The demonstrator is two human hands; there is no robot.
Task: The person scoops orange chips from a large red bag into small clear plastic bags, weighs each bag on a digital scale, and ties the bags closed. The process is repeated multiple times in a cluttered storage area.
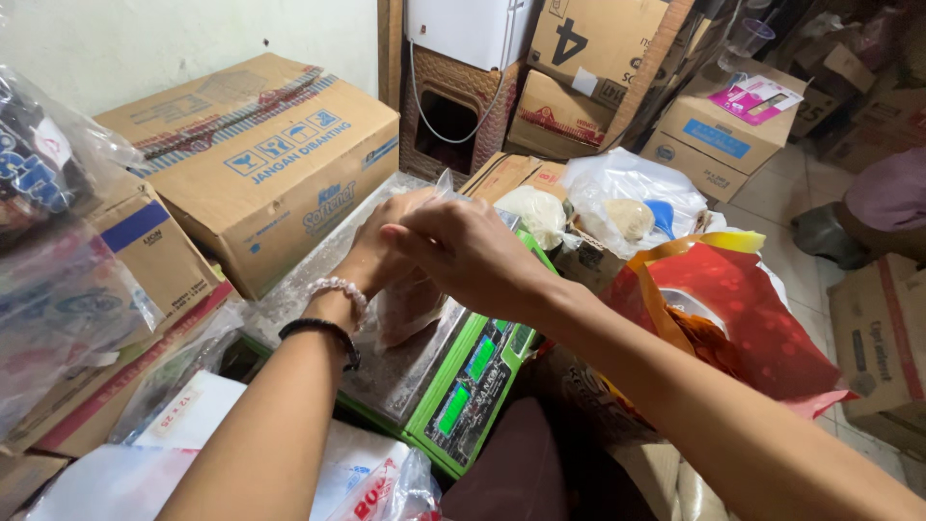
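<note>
My left hand [376, 253] and my right hand [465, 253] meet over a clear plastic bag [410, 307] that holds something pale. Both hands pinch the bag's top. The bag rests on the steel platter [386, 371] of a green digital scale [482, 371]. My right hand lies over my left and hides part of the bag's neck. A bead bracelet and a black band sit on my left wrist.
A large cardboard box [260, 154] stands behind the scale, with more boxes stacked left and at the back. A red bag [743, 318] and a white bag with a blue scoop [627, 207] lie right. Plastic packets [328, 473] lie near me.
</note>
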